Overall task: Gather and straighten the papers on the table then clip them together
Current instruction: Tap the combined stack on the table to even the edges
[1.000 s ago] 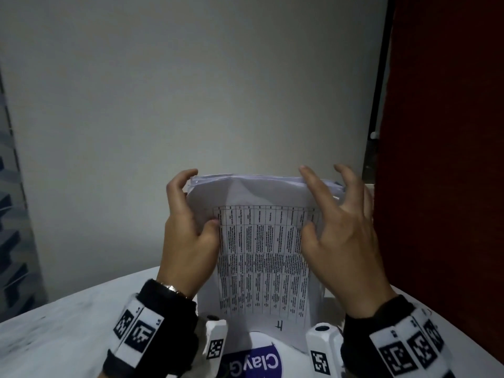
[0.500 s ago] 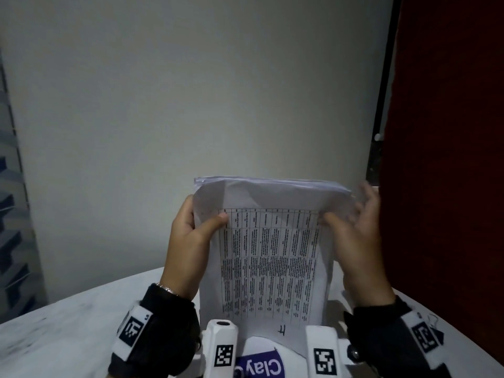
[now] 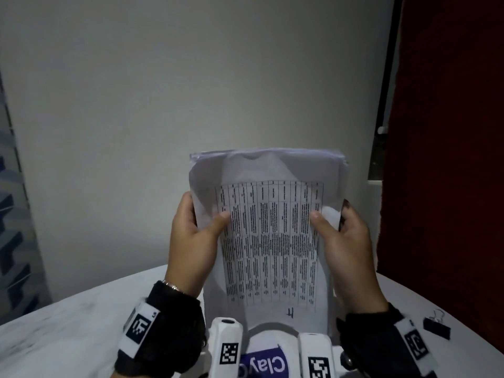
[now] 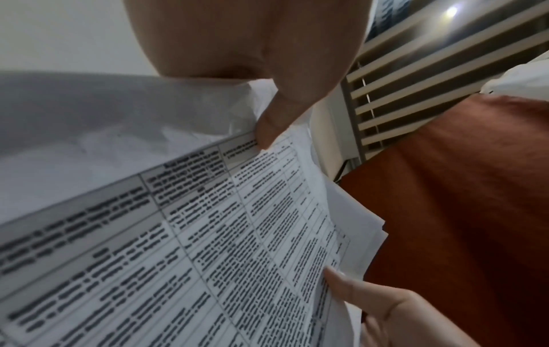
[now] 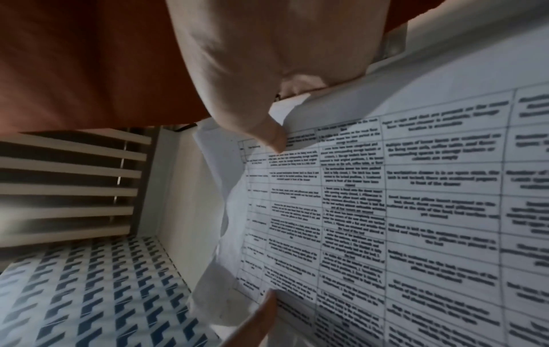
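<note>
White surface (image 3: 68, 331) below, black binder clip (image 3: 436, 327) lying at right. Upright papers (image 3: 272, 241) gripped at both side edges: left hand (image 3: 191, 241), right hand (image 3: 351, 249), thumbs in front.

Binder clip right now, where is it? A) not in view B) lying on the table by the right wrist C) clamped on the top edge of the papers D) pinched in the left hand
B: the binder clip lies on the table beside the right wrist, while the left hand and right hand hold the papers upright by the side edges.
</note>
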